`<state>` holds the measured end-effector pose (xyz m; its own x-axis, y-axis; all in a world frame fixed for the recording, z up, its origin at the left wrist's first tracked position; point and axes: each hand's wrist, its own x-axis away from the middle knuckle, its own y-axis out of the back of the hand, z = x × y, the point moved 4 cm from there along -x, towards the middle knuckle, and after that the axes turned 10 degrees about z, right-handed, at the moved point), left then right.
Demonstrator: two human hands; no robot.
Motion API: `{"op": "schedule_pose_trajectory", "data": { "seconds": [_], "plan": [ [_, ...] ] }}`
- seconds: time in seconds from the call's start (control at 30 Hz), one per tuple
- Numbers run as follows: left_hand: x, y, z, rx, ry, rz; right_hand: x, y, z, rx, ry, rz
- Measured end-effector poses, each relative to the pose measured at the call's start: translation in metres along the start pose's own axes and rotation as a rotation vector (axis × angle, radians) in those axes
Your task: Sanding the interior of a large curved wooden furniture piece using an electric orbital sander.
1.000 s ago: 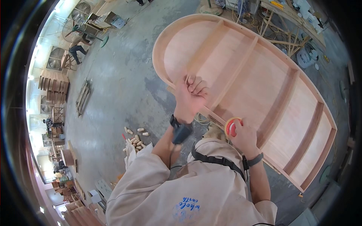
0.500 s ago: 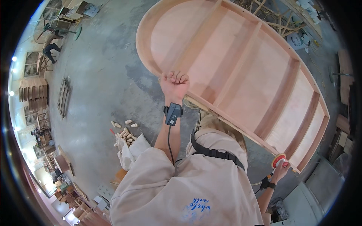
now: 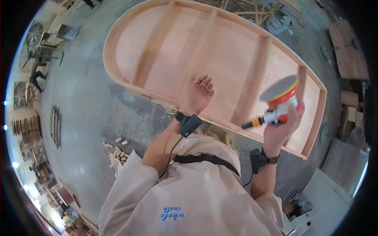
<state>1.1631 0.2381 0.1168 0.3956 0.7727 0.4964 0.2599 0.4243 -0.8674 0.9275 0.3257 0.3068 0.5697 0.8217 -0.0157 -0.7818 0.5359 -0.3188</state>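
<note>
A large wooden panel (image 3: 220, 51) with a curved end and several cross ribs lies on the concrete floor ahead of me. My left hand (image 3: 199, 94) rests flat on its near rim, fingers spread, holding nothing. My right hand (image 3: 281, 126) grips a red and white round sander (image 3: 281, 100), lifted above the panel's right part with its grey pad tilted upward and not touching the wood. Both wrists carry small black devices with cables.
Small wood blocks (image 3: 116, 147) lie scattered on the floor at my lower left. Cables and a white round object (image 3: 277, 23) lie beyond the panel. A wooden board (image 3: 348, 51) stands at the right. A person (image 3: 37, 76) bends far off at the left.
My right hand has brought the sander up from low at my right side to above the panel's right end. My left hand stays on the near rim, now opened flat.
</note>
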Motion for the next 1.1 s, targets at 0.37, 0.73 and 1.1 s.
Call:
{"op": "schedule_pose_trajectory", "data": {
  "seconds": [0.37,0.73,1.1],
  "plan": [
    [0.044,0.035,0.117,-1.005,0.183,0.149,-0.06,0.206,0.005,0.804,-0.219,0.332],
    [0.073,0.061,0.108,-2.873,-0.359,0.249,-0.075,0.245,-0.161,1.191,-0.733,1.403],
    [0.108,0.062,0.064,-2.782,-0.542,0.25,-0.078,0.31,-0.104,1.465,-0.529,1.161]
  ]
}}
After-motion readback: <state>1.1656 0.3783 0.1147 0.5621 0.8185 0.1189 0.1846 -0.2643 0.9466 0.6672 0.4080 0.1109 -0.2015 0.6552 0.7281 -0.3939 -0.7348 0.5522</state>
